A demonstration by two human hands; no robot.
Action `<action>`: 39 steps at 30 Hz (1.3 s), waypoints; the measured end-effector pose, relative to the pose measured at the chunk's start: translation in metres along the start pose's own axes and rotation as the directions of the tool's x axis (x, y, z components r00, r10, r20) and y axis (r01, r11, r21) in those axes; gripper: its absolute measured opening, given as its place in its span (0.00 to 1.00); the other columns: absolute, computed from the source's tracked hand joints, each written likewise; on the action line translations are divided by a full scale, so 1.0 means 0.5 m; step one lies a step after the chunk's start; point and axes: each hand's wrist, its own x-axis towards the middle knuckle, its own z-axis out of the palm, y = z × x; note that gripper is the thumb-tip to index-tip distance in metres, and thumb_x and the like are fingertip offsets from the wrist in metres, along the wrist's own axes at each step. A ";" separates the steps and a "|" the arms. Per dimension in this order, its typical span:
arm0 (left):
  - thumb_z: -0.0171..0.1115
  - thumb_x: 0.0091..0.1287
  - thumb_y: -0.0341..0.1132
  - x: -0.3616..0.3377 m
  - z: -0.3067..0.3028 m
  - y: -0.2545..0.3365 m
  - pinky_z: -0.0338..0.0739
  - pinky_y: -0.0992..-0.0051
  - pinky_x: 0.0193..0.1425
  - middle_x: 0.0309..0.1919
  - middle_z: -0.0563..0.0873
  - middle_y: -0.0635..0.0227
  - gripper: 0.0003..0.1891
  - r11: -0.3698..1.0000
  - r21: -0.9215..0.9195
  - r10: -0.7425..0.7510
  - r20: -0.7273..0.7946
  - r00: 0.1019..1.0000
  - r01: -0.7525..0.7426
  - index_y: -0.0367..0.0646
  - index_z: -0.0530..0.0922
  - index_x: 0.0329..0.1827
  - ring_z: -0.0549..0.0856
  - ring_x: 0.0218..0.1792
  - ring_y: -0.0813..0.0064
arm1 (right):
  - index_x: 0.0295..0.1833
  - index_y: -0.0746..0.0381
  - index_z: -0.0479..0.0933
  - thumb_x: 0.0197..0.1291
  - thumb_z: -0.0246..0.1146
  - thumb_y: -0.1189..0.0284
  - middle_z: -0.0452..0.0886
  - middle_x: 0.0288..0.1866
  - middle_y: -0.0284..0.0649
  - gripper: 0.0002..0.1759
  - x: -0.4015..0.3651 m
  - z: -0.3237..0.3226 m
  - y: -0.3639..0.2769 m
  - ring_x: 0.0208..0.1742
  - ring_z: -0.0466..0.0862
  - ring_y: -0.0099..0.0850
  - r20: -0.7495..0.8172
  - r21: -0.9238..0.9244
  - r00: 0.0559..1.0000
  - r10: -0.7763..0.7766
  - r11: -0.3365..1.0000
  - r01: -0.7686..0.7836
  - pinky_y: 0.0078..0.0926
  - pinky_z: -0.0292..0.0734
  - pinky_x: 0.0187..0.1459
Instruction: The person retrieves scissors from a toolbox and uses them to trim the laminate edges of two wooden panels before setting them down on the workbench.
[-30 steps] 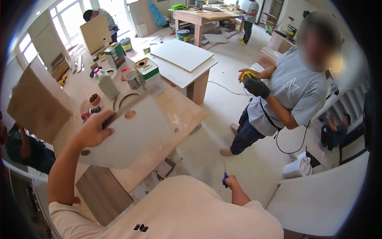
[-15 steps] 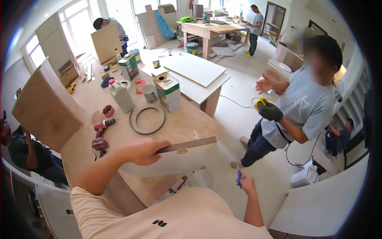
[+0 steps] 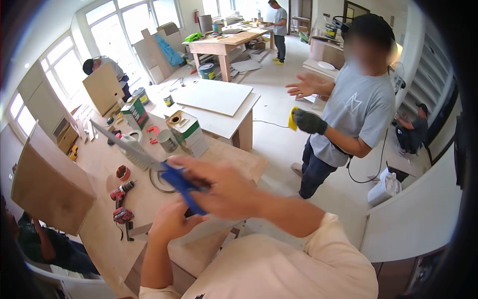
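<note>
R hand [image 3: 226, 192] had its grip shut tight round the blue handle of a knife [image 3: 149, 158], blade slanting up over the table [image 3: 99, 169]. L hand [image 3: 172, 224], below it at the table's near edge, looked clamped on a board [image 3: 214, 226], fingers partly hidden. Prob. best done w/ blade angled away from L hand & board braced against the table.

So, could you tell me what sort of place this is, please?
Probably a carpentry workshop or fit-out site: a long wooden workbench carries a red drill, a cut white board lies beyond it, and the right hand holds a blue-handled blade.
</note>
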 end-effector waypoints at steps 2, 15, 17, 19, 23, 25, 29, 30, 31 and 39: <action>0.69 0.61 0.37 -0.016 0.012 -0.010 0.77 0.58 0.43 0.35 0.85 0.54 0.12 0.991 -0.131 -0.050 -0.130 0.990 0.033 0.41 0.80 0.42 0.84 0.41 0.50 | 0.71 0.66 0.66 0.64 0.66 0.71 0.85 0.40 0.40 0.31 0.009 0.059 0.048 0.37 0.83 0.22 -0.058 0.087 0.998 -0.022 0.996 0.027 0.23 0.78 0.40; 0.63 0.59 0.27 -0.017 0.030 0.008 0.76 0.59 0.36 0.30 0.85 0.55 0.06 0.990 -0.134 -0.088 -0.309 0.947 0.048 0.38 0.79 0.39 0.84 0.33 0.50 | 0.74 0.69 0.59 0.67 0.60 0.74 0.83 0.38 0.42 0.32 -0.017 0.116 0.172 0.37 0.82 0.25 -0.179 0.100 0.967 0.183 0.981 -0.167 0.26 0.77 0.42; 0.62 0.59 0.27 -0.017 0.030 0.008 0.76 0.59 0.37 0.31 0.85 0.54 0.06 0.985 -0.160 -0.115 -0.292 0.949 0.070 0.38 0.79 0.39 0.84 0.33 0.49 | 0.74 0.69 0.59 0.68 0.60 0.74 0.83 0.39 0.41 0.32 -0.019 0.116 0.173 0.38 0.83 0.25 -0.192 0.057 0.969 0.155 0.988 -0.146 0.25 0.78 0.42; 0.62 0.60 0.27 -0.019 0.024 0.013 0.76 0.59 0.37 0.32 0.85 0.53 0.06 0.983 -0.148 -0.143 -0.255 0.956 0.107 0.38 0.80 0.40 0.85 0.34 0.49 | 0.75 0.68 0.59 0.68 0.59 0.75 0.84 0.41 0.40 0.31 -0.019 0.115 0.172 0.40 0.83 0.23 -0.182 0.039 0.970 0.161 0.987 -0.156 0.23 0.78 0.43; 0.62 0.62 0.28 -0.020 0.019 0.021 0.78 0.60 0.39 0.33 0.86 0.53 0.07 0.977 -0.102 -0.206 -0.203 0.957 0.189 0.38 0.80 0.41 0.86 0.35 0.50 | 0.76 0.67 0.59 0.67 0.63 0.75 0.83 0.45 0.36 0.34 -0.009 0.114 0.179 0.44 0.82 0.21 -0.086 0.508 0.965 0.249 0.844 -0.173 0.20 0.78 0.44; 0.63 0.63 0.29 -0.020 0.014 0.029 0.78 0.61 0.40 0.33 0.86 0.54 0.07 0.984 -0.083 -0.172 -0.230 0.958 0.157 0.39 0.81 0.42 0.86 0.35 0.52 | 0.76 0.66 0.60 0.66 0.65 0.74 0.82 0.47 0.35 0.35 -0.020 0.094 0.152 0.45 0.81 0.20 -0.100 0.619 0.966 0.237 0.775 -0.126 0.18 0.78 0.44; 0.65 0.63 0.30 -0.022 0.029 0.019 0.79 0.64 0.40 0.33 0.87 0.56 0.09 0.990 -0.123 -0.101 -0.312 0.945 0.065 0.39 0.82 0.45 0.87 0.36 0.56 | 0.74 0.64 0.64 0.64 0.67 0.75 0.82 0.44 0.36 0.34 -0.057 0.029 0.126 0.41 0.83 0.22 -0.165 0.568 0.936 0.312 0.806 -0.168 0.20 0.80 0.41; 0.64 0.64 0.31 -0.025 0.030 0.017 0.79 0.65 0.41 0.33 0.88 0.57 0.09 0.991 -0.120 -0.097 -0.312 0.945 0.062 0.39 0.82 0.45 0.88 0.36 0.57 | 0.74 0.64 0.64 0.65 0.67 0.75 0.82 0.43 0.36 0.34 -0.069 0.006 0.129 0.39 0.83 0.22 -0.142 0.613 0.926 0.350 0.766 -0.195 0.21 0.80 0.40; 0.63 0.64 0.31 -0.027 0.030 0.015 0.80 0.65 0.41 0.34 0.88 0.57 0.09 0.991 -0.117 -0.092 -0.311 0.946 0.058 0.39 0.82 0.46 0.88 0.36 0.59 | 0.74 0.63 0.65 0.65 0.67 0.76 0.82 0.42 0.36 0.33 -0.084 -0.017 0.133 0.38 0.84 0.23 -0.119 0.654 0.914 0.387 0.723 -0.221 0.22 0.81 0.39; 0.64 0.65 0.31 -0.033 0.027 0.031 0.79 0.66 0.41 0.33 0.87 0.58 0.09 0.983 -0.164 -0.122 -0.279 0.953 0.079 0.39 0.82 0.46 0.87 0.36 0.58 | 0.74 0.65 0.65 0.63 0.67 0.78 0.81 0.35 0.37 0.34 -0.186 -0.144 0.150 0.32 0.83 0.25 -0.429 0.435 0.849 0.308 0.894 -0.105 0.22 0.78 0.33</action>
